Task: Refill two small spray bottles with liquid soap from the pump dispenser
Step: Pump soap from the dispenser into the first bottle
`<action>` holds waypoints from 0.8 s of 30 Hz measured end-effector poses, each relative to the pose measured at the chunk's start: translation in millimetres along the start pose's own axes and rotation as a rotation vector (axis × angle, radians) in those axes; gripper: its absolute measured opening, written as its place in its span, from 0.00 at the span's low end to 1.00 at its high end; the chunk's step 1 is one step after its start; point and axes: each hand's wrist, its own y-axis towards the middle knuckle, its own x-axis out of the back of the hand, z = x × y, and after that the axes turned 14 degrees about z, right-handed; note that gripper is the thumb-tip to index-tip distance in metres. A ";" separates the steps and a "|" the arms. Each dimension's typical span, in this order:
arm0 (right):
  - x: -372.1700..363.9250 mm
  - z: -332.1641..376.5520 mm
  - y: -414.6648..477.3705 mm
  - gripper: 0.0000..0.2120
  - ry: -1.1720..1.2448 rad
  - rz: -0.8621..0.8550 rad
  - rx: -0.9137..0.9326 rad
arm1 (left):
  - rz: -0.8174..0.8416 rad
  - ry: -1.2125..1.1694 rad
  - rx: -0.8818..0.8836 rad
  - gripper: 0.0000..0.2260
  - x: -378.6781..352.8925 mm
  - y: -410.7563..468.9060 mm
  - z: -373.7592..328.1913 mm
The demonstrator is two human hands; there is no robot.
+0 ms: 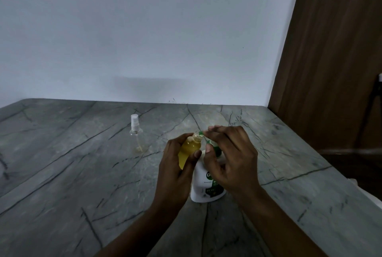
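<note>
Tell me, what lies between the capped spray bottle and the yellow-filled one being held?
Only bare counter, seen in the head view; the capped spray bottle stands apart from the held bottle.

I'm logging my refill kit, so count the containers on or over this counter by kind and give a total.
Spray bottles: 2, the capped spray bottle standing on the counter and the open spray bottle gripped by the left hand.
Pump dispenser: 1.
Total: 3.
</note>
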 end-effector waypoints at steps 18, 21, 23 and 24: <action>-5.3 1.1 -1.5 0.13 -0.012 -0.054 0.003 | 0.016 -0.027 0.009 0.16 -1.3 -1.5 -0.9; -5.0 1.7 -1.1 0.13 -0.014 -0.043 0.003 | 0.010 -0.022 -0.003 0.16 -0.9 -0.7 -0.2; -4.6 1.3 -0.5 0.14 -0.016 -0.028 -0.002 | 0.008 -0.025 -0.012 0.15 -0.8 0.2 0.9; -4.0 1.1 -0.2 0.14 -0.015 -0.022 -0.005 | 0.011 -0.033 -0.013 0.15 -0.6 0.3 1.3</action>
